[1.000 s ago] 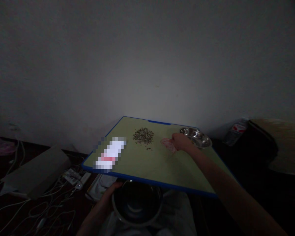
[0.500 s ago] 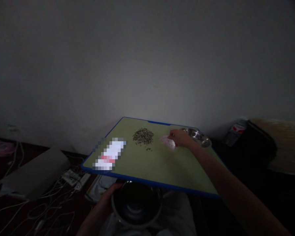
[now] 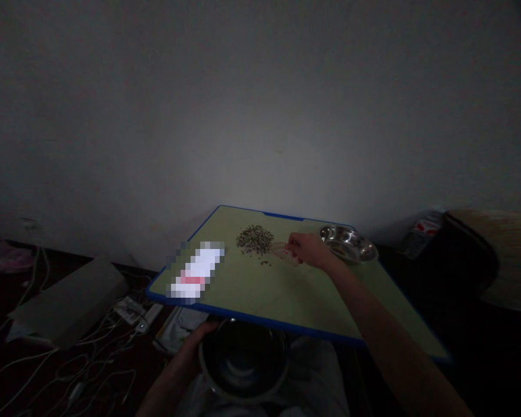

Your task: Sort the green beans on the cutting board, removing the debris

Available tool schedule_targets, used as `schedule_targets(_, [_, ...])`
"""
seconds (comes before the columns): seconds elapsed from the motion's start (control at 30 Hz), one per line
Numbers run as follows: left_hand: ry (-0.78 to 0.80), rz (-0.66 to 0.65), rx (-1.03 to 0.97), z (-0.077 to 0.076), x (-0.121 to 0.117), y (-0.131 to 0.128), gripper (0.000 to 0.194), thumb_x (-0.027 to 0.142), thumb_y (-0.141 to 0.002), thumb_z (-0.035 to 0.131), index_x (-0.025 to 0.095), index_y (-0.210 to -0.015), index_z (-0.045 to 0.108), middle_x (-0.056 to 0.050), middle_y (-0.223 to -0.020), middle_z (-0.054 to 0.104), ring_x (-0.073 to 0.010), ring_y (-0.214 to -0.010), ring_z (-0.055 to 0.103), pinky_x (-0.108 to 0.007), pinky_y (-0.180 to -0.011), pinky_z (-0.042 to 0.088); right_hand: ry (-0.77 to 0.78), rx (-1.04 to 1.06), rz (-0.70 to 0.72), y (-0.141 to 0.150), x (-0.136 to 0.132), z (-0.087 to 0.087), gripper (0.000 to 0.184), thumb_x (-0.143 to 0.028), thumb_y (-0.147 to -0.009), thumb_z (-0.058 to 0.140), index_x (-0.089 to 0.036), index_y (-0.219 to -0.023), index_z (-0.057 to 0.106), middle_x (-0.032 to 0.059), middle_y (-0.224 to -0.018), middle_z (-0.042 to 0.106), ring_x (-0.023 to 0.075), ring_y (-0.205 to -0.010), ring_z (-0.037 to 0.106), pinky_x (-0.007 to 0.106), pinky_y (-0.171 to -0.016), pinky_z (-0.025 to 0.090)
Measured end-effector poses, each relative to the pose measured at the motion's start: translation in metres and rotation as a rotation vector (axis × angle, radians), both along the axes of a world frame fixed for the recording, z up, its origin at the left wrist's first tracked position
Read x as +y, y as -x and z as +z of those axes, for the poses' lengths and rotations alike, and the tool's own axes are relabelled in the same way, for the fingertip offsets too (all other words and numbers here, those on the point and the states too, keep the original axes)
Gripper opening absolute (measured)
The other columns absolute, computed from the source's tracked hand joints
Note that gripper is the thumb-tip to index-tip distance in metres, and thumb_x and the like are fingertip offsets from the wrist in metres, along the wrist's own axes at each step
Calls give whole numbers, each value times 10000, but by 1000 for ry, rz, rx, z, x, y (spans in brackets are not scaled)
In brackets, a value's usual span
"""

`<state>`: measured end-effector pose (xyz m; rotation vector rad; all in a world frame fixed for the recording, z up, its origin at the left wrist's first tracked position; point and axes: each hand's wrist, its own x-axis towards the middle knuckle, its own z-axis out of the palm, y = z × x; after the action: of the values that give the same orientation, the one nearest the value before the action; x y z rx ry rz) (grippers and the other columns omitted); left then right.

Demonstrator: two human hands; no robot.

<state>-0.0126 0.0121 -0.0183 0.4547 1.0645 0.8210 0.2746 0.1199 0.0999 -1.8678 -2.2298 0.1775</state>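
My right hand (image 3: 306, 250) is closed around the edge of a small, pinkish, see-through piece (image 3: 282, 251), perhaps plastic; its exact kind is unclear. That piece lies low over the board, at the right side of a heap of small dark and pale grains (image 3: 254, 238). Below the board's front edge, my left hand (image 3: 202, 339) grips the rim of a dark metal bowl (image 3: 205, 370) at its left side. The fingers under the bowl are hidden. A second shiny metal bowl (image 3: 351, 246) stands on the board (image 3: 269, 295) just beyond my right forearm.
A bright, pixelated phone-like shape (image 3: 195, 272) lies at the board's left. Cables and a power strip (image 3: 150, 318) spread over the floor beside a grey box (image 3: 69, 301). A bottle (image 3: 423, 231) stands at the right, and a wall (image 3: 260, 116) rises behind.
My right hand has moved left toward the grain heap with the pinkish piece, uncovering more of the bowl on the board. My left hand still holds its bowl.
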Motion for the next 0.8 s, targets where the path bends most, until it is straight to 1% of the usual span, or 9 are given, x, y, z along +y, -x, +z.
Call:
schedule_targets(0.13, [-15,-21,-16,4,-1,0,198,321,-616,618,160,-694,702,-58,-673,744,-290,-883,660,-365,-848,453,-77,1,-10,8,4,-9,199,-332,-860,463,-192,-865,603,15,-742,685,108,-640,603,189,-584,352])
schedule_targets(0.27, [-19,2,-8,4,-3,-1,163,304,-614,627,171,-675,699,-37,-665,742,-283,-887,657,-371,-859,445,-225,-30,-67,19,8,-13,265,-374,-886,405,-213,-954,604,40,-844,683,153,-768,605,220,-623,349])
schedule_targets(0.37, [-17,-30,-36,3,-4,-2,212,349,-615,636,161,-686,702,-56,-682,743,-291,-893,650,-370,-836,447,-310,-37,-15,29,11,-18,281,-368,-901,381,-212,-982,601,49,-905,671,165,-839,591,232,-681,358])
schedule_targets(0.47, [-44,-26,-53,2,-4,-2,234,371,-598,659,164,-699,701,-50,-650,736,-291,-884,649,-370,-845,442,-335,-18,48,37,9,-27,277,-346,-909,375,-205,-996,598,51,-974,655,159,-890,580,231,-735,367])
schedule_targets(0.6, [-39,-19,-19,0,-4,-2,192,339,-599,670,167,-678,698,-42,-633,733,-282,-859,655,-351,-817,455,-357,-38,32,39,4,-36,286,-339,-914,365,-201,-1019,593,55,-1010,641,168,-920,572,237,-757,378])
schedule_targets(0.7, [9,-27,-32,0,-4,-2,235,347,-599,665,144,-711,703,-63,-665,740,-289,-867,655,-358,-823,454,-363,-64,23,39,1,-37,301,-344,-920,348,-201,-1016,595,58,-993,642,173,-915,572,244,-759,382])
schedule_targets(0.8, [37,-50,-51,4,-3,-3,274,351,-601,655,133,-760,704,-88,-681,740,-305,-934,638,-372,-867,440,-341,-96,12,39,0,-36,318,-356,-924,331,-206,-1021,594,68,-989,640,175,-920,570,246,-762,384])
